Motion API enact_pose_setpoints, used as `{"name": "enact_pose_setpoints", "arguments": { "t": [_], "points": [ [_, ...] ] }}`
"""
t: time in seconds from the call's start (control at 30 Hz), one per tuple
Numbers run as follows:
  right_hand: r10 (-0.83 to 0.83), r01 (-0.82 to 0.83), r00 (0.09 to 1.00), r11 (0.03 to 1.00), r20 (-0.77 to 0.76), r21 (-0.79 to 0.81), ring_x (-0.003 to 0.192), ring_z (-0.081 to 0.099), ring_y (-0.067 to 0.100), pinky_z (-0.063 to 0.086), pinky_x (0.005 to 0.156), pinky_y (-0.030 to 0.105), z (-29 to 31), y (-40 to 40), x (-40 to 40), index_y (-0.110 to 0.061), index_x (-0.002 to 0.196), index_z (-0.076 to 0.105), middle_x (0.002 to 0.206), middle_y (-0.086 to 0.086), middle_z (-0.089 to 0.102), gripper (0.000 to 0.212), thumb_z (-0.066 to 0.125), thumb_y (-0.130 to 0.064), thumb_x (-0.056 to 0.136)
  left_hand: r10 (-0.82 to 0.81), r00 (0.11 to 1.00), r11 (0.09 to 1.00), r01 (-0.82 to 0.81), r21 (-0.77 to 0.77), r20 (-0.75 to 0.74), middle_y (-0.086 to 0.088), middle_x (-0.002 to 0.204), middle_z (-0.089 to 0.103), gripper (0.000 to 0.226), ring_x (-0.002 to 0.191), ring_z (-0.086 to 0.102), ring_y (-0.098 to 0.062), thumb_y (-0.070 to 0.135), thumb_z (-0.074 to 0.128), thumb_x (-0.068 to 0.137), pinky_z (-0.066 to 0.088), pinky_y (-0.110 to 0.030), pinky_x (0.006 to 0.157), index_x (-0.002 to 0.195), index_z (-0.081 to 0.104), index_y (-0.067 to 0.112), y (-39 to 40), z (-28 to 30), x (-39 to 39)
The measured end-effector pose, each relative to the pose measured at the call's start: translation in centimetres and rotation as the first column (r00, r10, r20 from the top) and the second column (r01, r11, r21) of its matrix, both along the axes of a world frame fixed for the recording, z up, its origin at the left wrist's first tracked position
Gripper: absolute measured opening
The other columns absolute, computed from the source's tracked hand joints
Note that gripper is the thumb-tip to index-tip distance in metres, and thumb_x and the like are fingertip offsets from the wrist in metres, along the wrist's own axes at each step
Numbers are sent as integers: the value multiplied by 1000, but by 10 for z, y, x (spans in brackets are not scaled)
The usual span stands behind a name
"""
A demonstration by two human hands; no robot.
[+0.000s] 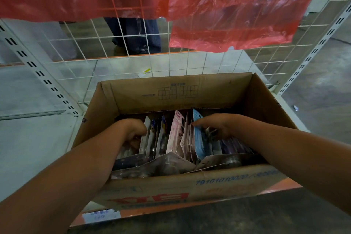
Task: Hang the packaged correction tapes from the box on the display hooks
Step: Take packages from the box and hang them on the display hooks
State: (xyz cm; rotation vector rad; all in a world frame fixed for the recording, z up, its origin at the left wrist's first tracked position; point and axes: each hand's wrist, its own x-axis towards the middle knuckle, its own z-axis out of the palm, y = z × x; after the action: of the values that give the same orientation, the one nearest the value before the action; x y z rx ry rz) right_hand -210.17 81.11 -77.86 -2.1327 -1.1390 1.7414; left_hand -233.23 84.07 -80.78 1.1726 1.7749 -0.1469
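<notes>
An open cardboard box stands on the bottom shelf, filled with upright packaged correction tapes: white, pink and blue cards. Both my hands are down inside it. My left hand curls round the left end of the row of packages. My right hand grips the right end of the row at the blue card, thumb on its front. More packages lie flat along the box's near side. No display hooks show.
A white wire grid panel backs the shelf, with slotted uprights left and right. Red plastic sheets hang over the grid's upper part. A person's legs stand behind the grid. The orange shelf edge runs under the box.
</notes>
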Motion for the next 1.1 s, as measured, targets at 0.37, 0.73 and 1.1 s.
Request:
{"name": "enact_pose_setpoints", "arguments": {
  "t": [0.37,0.73,1.1],
  "points": [
    [-5,4,1000,999,14,47,116,44,30,39,91,37,4,1,3,-6,138,38,136,15,43,58,60,-30,90,21,994,993,-8,-114,111,-20,85,60,25,77,60,-33,12,36,101,50,-43,68,82,51,3,-4,7,3],
    [-126,123,988,991,-86,-48,107,54,31,47,96,42,-6,6,4,-1,126,45,100,13,57,53,70,-19,83,-50,997,991,57,-119,57,-19,96,58,16,81,60,-30,7,41,99,51,-46,83,113,45,1,3,2,-2],
    [-85,76,991,993,-99,-88,103,53,31,48,90,41,-2,6,13,-6,105,50,95,13,56,29,68,-16,85,-13,997,996,19,-82,69,-33,137,43,42,119,52,-45,3,34,100,44,-53,95,140,30,-10,7,1,-9]
  ]
}}
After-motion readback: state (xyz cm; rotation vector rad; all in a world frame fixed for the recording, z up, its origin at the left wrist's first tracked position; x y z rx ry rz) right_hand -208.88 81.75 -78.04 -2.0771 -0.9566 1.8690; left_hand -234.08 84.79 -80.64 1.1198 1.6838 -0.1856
